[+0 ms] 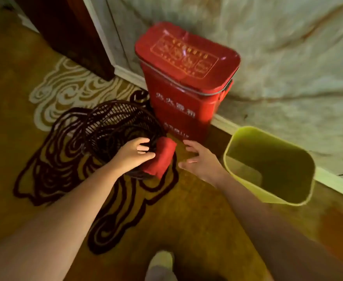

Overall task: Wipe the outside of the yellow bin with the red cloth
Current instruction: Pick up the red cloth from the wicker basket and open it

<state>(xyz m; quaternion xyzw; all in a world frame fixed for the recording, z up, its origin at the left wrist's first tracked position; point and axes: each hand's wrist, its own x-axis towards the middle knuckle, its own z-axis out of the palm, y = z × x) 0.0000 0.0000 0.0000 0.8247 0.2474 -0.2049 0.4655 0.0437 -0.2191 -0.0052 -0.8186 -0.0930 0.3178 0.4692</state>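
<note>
The yellow bin [247,183] stands open-topped on the carpet at the right, close to the wall. A folded red cloth [162,157] lies over the near rim of a dark wicker basket [109,126]. My left hand [135,153] rests on the basket rim with its fingers closed on the cloth's left edge. My right hand [201,159] hovers open just right of the cloth, fingers spread, between the cloth and the bin, touching neither.
A tall red metal box [186,82] with a lid stands against the marble wall [288,57] behind the basket. A dark wooden door frame [71,33] is at the upper left. Patterned carpet [186,220] covers the floor; my foot [162,264] shows at the bottom.
</note>
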